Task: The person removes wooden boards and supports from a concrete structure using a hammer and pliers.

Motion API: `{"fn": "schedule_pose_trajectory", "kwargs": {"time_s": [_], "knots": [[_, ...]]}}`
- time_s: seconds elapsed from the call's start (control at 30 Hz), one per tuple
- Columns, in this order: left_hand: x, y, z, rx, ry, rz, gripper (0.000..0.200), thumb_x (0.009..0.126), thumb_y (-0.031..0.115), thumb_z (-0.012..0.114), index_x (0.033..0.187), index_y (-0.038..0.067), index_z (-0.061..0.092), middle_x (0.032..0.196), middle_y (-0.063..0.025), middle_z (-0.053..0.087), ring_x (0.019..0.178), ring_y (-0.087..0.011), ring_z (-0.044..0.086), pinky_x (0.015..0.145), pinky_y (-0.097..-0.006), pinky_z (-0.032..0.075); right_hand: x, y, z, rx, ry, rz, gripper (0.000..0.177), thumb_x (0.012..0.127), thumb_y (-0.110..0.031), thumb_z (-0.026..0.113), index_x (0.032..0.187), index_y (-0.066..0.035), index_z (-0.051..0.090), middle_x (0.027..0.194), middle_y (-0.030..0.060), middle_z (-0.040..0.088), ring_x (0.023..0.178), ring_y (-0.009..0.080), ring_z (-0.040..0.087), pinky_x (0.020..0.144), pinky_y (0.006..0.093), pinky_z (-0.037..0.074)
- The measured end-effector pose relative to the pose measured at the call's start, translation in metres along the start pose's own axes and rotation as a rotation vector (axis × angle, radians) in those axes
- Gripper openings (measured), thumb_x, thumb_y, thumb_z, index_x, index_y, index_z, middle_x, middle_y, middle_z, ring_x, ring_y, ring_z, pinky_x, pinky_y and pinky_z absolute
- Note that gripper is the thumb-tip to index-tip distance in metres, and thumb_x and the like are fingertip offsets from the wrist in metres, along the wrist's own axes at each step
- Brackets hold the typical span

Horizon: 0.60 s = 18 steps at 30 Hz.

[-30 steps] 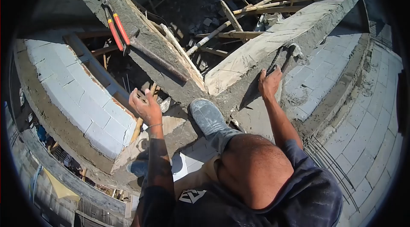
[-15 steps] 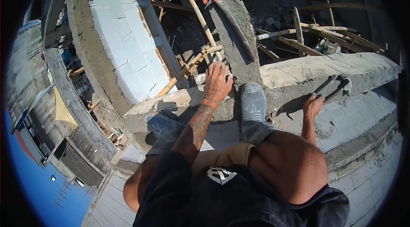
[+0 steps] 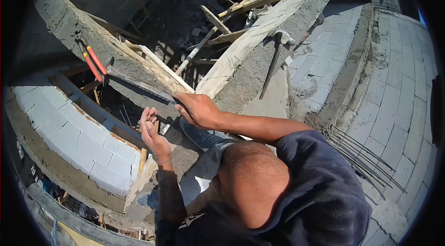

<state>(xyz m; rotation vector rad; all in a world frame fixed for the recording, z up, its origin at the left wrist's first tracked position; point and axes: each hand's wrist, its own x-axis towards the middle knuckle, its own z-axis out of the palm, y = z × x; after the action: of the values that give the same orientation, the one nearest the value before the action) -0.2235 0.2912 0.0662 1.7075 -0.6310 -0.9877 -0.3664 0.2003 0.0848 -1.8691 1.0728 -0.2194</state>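
My left hand [image 3: 155,137] is raised above the concrete corner at the lower left, fingers loosely bent and apart, palm toward my right hand. My right hand [image 3: 200,112] reaches across from the right with its fingers curled, right at the near end of a long narrow metal bar [image 3: 139,84]; what is inside its grip is hidden. This bar lies along the rough concrete beam [image 3: 60,16]. By its far end are pliers [image 3: 92,60] with red handles. On the other beam [image 3: 241,74] rests a hammer [image 3: 274,63], its dark handle pointing toward me.
Between the beams a deep dark opening drops away, crossed by bamboo poles [image 3: 199,44] and boards. Pale block walls [image 3: 88,139] stand at left and right. Several rebar ends [image 3: 366,158] jut out at the lower right. My dusty boot [image 3: 194,135] is below my right hand.
My view has turned to the right. My right hand has let go of the hammer and moved left to the bar's end. My left hand has lifted off the corner and its fingers have opened.
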Motion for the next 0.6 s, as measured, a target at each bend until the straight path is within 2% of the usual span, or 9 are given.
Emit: {"fn": "schedule_pose_trajectory", "kwargs": {"time_s": [0.07,0.13,0.2,0.23,0.3,0.37,0.47,0.53,0.6], "knots": [[0.011,0.008,-0.005,-0.326,0.147,-0.142,0.061,0.093,0.045,0.022,0.123,-0.006,0.033,0.120,-0.0226,0.043,0.107,-0.0274,0.047,0.093,-0.0364,0.034,0.022,-0.024,0.027,0.003,-0.230,-0.151,0.030,0.079,-0.016,0.049,0.107,-0.006,0.044,0.078,0.0169,0.058,0.074,0.0376,0.058,0.061,0.0457,0.046],[0.023,0.043,-0.002,-0.431,0.591,-0.385,0.061,0.093,0.046,0.017,0.117,-0.006,0.038,0.118,-0.0223,0.046,0.109,-0.0297,0.046,0.098,-0.0410,0.032,0.044,-0.061,0.036,0.033,-0.512,-0.219,0.024,0.082,-0.019,0.040,0.100,-0.005,0.047,0.079,0.0172,0.060,0.076,0.0358,0.059,0.064,0.0455,0.047],[0.028,0.016,-0.049,-0.366,0.661,-0.533,0.065,0.092,0.047,0.011,0.117,-0.004,0.041,0.121,-0.0186,0.046,0.111,-0.0296,0.045,0.098,-0.0423,0.031,0.066,-0.069,0.096,-0.107,-0.542,-0.490,0.021,0.079,-0.016,0.046,0.093,-0.002,0.053,0.078,0.0166,0.062,0.078,0.0332,0.061,0.068,0.0414,0.049],[0.031,-0.002,-0.072,-0.468,0.734,-0.552,0.065,0.091,0.048,0.010,0.122,-0.001,0.038,0.123,-0.0160,0.044,0.113,-0.0294,0.043,0.098,-0.0414,0.031,0.069,-0.070,0.099,-0.097,-0.549,-0.496,0.021,0.079,-0.016,0.046,0.093,-0.002,0.053,0.078,0.0166,0.062,0.078,0.0332,0.061,0.068,0.0414,0.049],[0.026,-0.032,-0.120,-0.708,0.864,-0.581,0.052,0.092,0.048,0.014,0.101,0.004,0.041,0.098,-0.0105,0.051,0.100,-0.0262,0.049,0.090,-0.0424,0.038,0.086,-0.096,0.122,-0.330,-0.769,-0.605,0.020,0.076,-0.015,0.052,0.089,-0.002,0.058,0.081,0.0151,0.064,0.080,0.0291,0.062,0.069,0.0380,0.049],[0.015,-0.049,-0.140,-0.730,1.006,-0.475,0.043,0.093,0.046,0.020,0.093,0.007,0.039,0.090,-0.0082,0.049,0.091,-0.0240,0.049,0.087,-0.0434,0.038,0.083,-0.091,0.131,-0.313,-0.745,-0.547,0.019,0.072,-0.015,0.057,0.085,-0.001,0.061,0.079,0.0160,0.065,0.076,0.0274,0.064,0.067,0.0369,0.050],[-0.004,-0.055,-0.123,-0.834,0.999,-0.428,0.042,0.091,0.048,0.031,0.085,0.008,0.038,0.072,-0.0077,0.046,0.078,-0.0230,0.048,0.081,-0.0388,0.037,0.075,-0.077,0.106,-0.376,-0.913,-0.449,0.025,0.071,-0.009,0.056,0.093,0.003,0.051,0.076,0.0178,0.063,0.075,0.0291,0.064,0.065,0.0379,0.050],[-0.010,-0.065,-0.099,-0.886,0.975,-0.453,0.041,0.091,0.048,0.033,0.084,0.008,0.041,0.068,-0.0094,0.050,0.070,-0.0242,0.050,0.071,-0.0366,0.041,0.062,-0.063,0.099,-0.385,-0.842,-0.390,0.021,0.075,-0.010,0.053,0.092,0.002,0.054,0.081,0.0181,0.063,0.078,0.0290,0.064,0.066,0.0382,0.050],[-0.019,-0.078,-0.082,-0.907,0.931,-0.537,0.045,0.090,0.051,0.031,0.092,0.007,0.044,0.078,-0.0080,0.051,0.077,-0.0231,0.051,0.077,-0.0363,0.040,0.059,-0.054,0.091,-0.483,-0.894,-0.408,0.021,0.076,-0.009,0.052,0.093,0.001,0.055,0.083,0.0194,0.063,0.078,0.0297,0.063,0.066,0.0388,0.050]]}}
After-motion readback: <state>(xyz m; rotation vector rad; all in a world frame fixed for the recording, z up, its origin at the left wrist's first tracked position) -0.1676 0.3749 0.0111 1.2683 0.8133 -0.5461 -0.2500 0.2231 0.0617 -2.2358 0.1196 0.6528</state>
